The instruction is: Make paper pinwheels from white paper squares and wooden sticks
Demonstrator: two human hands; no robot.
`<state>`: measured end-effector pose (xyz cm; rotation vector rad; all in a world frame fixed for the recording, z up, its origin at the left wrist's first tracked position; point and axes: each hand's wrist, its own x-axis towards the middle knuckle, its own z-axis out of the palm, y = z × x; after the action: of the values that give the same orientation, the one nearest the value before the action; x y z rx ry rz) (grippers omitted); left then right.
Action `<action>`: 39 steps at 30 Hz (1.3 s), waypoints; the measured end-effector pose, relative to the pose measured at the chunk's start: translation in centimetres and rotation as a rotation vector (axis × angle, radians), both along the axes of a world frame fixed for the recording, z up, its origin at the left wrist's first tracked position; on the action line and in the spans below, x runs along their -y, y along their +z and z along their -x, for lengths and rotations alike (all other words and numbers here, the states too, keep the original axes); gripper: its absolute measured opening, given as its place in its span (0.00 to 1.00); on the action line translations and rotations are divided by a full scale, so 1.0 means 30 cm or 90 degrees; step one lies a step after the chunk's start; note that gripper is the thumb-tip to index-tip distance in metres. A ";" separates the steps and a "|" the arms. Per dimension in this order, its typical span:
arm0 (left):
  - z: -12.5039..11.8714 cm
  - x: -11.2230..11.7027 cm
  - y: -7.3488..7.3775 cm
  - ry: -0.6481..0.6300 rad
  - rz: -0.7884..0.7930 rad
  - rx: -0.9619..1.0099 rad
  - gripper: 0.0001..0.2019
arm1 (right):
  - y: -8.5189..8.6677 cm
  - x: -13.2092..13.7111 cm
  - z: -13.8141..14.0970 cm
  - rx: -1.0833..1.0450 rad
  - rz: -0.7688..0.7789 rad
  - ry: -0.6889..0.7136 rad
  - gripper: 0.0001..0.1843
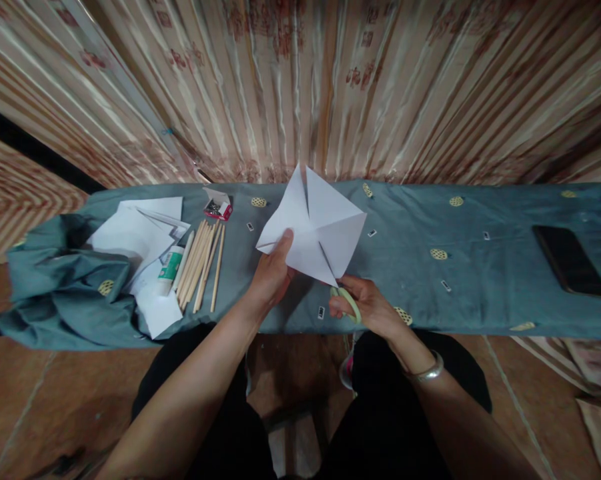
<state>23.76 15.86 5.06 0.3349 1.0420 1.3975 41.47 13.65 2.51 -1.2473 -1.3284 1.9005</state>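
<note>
- White paper square [314,230], mid-feed, held off teal cloth [405,217], prob. for snipping room.
- L hand [275,267], its 7 o'clk: pinching, thumb on top, I'd say to steady it.
- R hand [367,301], 5 o'clk: fingers curled round green-handled scissors [351,307].
- Glue stick [170,268], wooden dowels [196,265] parked 9 o'clk, prob. outta my way.

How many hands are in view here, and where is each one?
2. The left hand holds the white paper at its near-left edge; the right hand holds the green-handled scissors at the paper's near corner. Neither is fully hidden.
</note>
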 end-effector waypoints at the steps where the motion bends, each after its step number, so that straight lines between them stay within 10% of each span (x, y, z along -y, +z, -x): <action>1: 0.000 0.000 0.001 -0.001 -0.001 0.003 0.15 | -0.002 0.000 0.001 -0.001 0.001 -0.002 0.30; 39: -0.006 0.005 -0.013 -0.004 0.002 -0.006 0.09 | 0.013 -0.001 0.012 -0.009 -0.003 -0.020 0.26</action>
<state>23.93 15.72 4.69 0.3424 1.0502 1.3889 41.11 13.69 2.90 -1.2421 -1.2977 1.8804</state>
